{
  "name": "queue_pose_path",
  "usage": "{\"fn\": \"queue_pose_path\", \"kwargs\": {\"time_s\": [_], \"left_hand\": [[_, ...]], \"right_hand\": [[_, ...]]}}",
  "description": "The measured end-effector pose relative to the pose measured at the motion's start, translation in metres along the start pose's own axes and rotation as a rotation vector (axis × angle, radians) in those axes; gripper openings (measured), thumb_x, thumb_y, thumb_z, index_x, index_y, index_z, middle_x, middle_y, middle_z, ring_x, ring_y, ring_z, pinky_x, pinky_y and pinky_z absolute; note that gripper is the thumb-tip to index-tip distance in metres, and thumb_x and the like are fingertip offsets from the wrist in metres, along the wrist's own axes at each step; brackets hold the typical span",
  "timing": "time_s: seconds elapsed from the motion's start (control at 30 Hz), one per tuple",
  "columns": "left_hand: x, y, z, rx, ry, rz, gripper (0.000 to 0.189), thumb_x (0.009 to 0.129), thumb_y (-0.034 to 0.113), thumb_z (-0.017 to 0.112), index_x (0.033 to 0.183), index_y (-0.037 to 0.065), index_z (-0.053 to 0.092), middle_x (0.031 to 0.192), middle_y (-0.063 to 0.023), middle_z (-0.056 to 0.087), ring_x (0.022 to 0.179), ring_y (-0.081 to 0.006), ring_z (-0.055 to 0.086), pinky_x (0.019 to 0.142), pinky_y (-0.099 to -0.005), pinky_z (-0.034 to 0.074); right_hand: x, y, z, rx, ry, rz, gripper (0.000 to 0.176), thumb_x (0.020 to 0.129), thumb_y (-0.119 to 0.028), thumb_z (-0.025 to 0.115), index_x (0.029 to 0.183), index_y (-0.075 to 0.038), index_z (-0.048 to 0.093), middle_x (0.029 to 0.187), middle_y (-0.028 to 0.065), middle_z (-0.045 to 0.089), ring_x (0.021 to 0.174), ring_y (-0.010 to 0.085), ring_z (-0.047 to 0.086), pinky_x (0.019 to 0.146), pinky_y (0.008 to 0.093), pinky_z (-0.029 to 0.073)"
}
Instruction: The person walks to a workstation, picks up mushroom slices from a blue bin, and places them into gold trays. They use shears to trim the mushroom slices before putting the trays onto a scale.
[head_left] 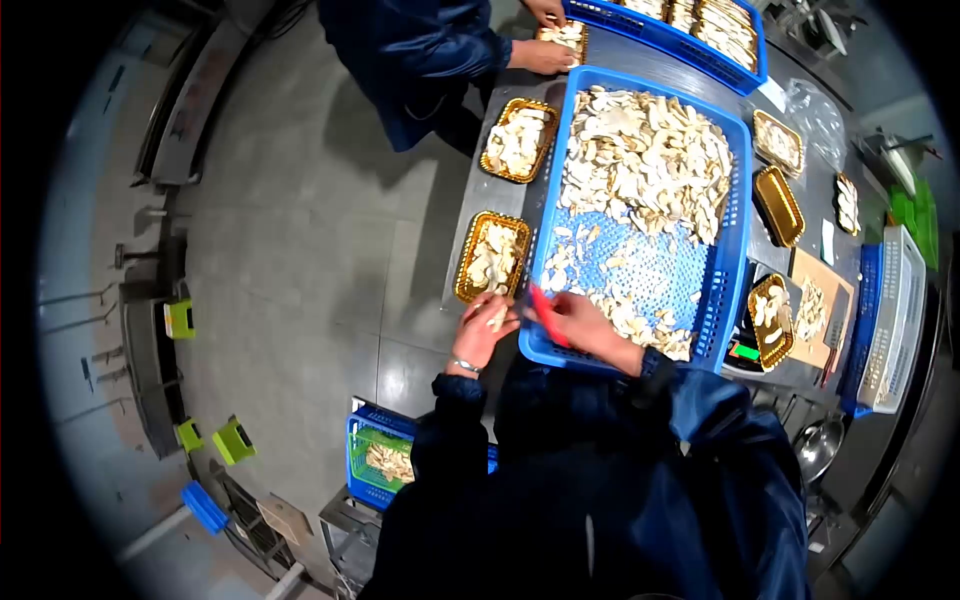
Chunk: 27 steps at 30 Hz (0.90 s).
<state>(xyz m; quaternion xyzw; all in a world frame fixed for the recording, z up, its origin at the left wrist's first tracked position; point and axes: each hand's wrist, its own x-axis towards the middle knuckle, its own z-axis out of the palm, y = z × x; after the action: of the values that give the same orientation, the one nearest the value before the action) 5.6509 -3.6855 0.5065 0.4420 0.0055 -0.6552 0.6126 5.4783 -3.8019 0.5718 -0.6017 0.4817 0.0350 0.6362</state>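
Observation:
My left hand [480, 330] is closed around a pale mushroom piece [497, 318], just below a gold tray of sliced mushrooms [494, 256]. In my right hand [588, 326] is a slim red tool [547, 314]; its working end is too blurred to make out. This hand hovers over the near left corner of a large blue crate [737, 250]. Cut mushrooms [645, 160] are heaped in the crate's far part, with loose pieces scattered nearer me. The two hands are close together but apart.
A co-worker's hands [545, 55] touch a tray at the far left. Another filled gold tray [514, 140] lies left of the crate. To the right are an unfilled gold tray [780, 206], a tray on a scale [771, 320] and a cutting board [822, 305]. A blue basket [385, 497] stands low behind my left arm.

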Motion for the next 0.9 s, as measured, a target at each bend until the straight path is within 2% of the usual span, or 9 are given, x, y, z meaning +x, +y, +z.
{"fn": "queue_pose_path", "kwargs": {"time_s": [0.07,0.13,0.3,0.43,0.57,0.67,0.7,0.77,0.9], "left_hand": [[-0.002,0.001,-0.019,-0.037,0.126,0.023,0.019,0.086,0.014,0.057,0.104,0.009,0.054,0.092,-0.0052,0.061,0.079,-0.0193,0.060,0.074,-0.0373,0.050],[-0.005,0.000,-0.037,-0.090,0.159,0.080,0.020,0.087,0.017,0.057,0.105,0.009,0.056,0.092,-0.0054,0.061,0.078,-0.0163,0.059,0.072,-0.0332,0.051],[-0.016,0.011,-0.038,-0.046,0.232,0.069,0.019,0.089,0.016,0.055,0.106,0.008,0.055,0.101,-0.0061,0.061,0.090,-0.0179,0.060,0.080,-0.0316,0.050],[-0.008,0.011,-0.040,-0.038,0.169,0.074,0.019,0.088,0.014,0.055,0.106,0.008,0.056,0.105,-0.0053,0.060,0.094,-0.0176,0.059,0.082,-0.0324,0.050],[0.012,0.012,-0.043,-0.029,0.111,0.047,0.019,0.087,0.012,0.056,0.106,0.008,0.056,0.102,-0.0018,0.060,0.095,-0.0152,0.058,0.081,-0.0303,0.049],[0.021,0.021,-0.024,-0.027,0.099,0.044,0.021,0.087,0.012,0.056,0.107,0.008,0.055,0.102,-0.0020,0.060,0.095,-0.0150,0.057,0.082,-0.0303,0.047],[0.023,0.024,-0.017,-0.009,0.090,0.039,0.021,0.087,0.013,0.055,0.108,0.008,0.054,0.102,-0.0028,0.060,0.097,-0.0152,0.057,0.083,-0.0311,0.046],[0.029,0.027,-0.005,0.004,0.085,0.045,0.021,0.088,0.013,0.054,0.108,0.007,0.054,0.099,-0.0055,0.061,0.091,-0.0161,0.059,0.078,-0.0305,0.049],[0.032,0.026,0.037,0.004,0.039,0.025,0.017,0.089,0.016,0.054,0.104,0.006,0.056,0.093,-0.0060,0.061,0.083,-0.0163,0.060,0.074,-0.0297,0.051]], "right_hand": [[0.041,0.003,0.039,0.053,0.182,-0.163,0.055,0.072,-0.051,0.064,0.078,0.003,0.062,0.071,0.0187,0.063,0.070,0.0318,0.064,0.064,0.0380,0.049],[0.084,0.000,0.065,-0.130,0.262,-0.168,0.049,0.075,-0.044,0.062,0.084,0.004,0.060,0.075,0.0230,0.062,0.075,0.0387,0.062,0.066,0.0431,0.049],[0.122,-0.020,0.090,-0.322,0.395,-0.040,0.039,0.082,-0.031,0.055,0.094,0.006,0.048,0.080,0.0231,0.063,0.077,0.0358,0.063,0.067,0.0417,0.051],[0.131,-0.014,0.103,-0.394,0.421,0.082,0.040,0.081,-0.027,0.056,0.100,0.007,0.046,0.092,0.0242,0.062,0.085,0.0340,0.063,0.072,0.0388,0.051],[0.135,-0.008,0.107,-0.369,0.418,0.085,0.043,0.078,-0.022,0.059,0.103,0.011,0.045,0.089,0.0245,0.061,0.084,0.0356,0.062,0.071,0.0388,0.051],[0.094,-0.029,0.080,-0.436,0.357,-0.127,0.039,0.076,-0.019,0.059,0.099,0.011,0.048,0.083,0.0264,0.061,0.078,0.0362,0.063,0.068,0.0410,0.051],[0.087,-0.028,0.067,-0.369,0.326,-0.258,0.026,0.079,-0.014,0.055,0.097,0.004,0.051,0.073,0.0232,0.061,0.073,0.0383,0.061,0.064,0.0436,0.049],[0.072,-0.007,0.035,-0.223,0.422,-0.481,0.016,0.078,-0.014,0.053,0.089,-0.007,0.064,0.077,0.0189,0.062,0.073,0.0368,0.059,0.066,0.0443,0.048],[0.059,0.071,-0.061,-0.308,0.653,-0.318,0.021,0.077,-0.009,0.054,0.095,-0.011,0.066,0.088,0.0136,0.059,0.079,0.0346,0.058,0.069,0.0412,0.047]]}}
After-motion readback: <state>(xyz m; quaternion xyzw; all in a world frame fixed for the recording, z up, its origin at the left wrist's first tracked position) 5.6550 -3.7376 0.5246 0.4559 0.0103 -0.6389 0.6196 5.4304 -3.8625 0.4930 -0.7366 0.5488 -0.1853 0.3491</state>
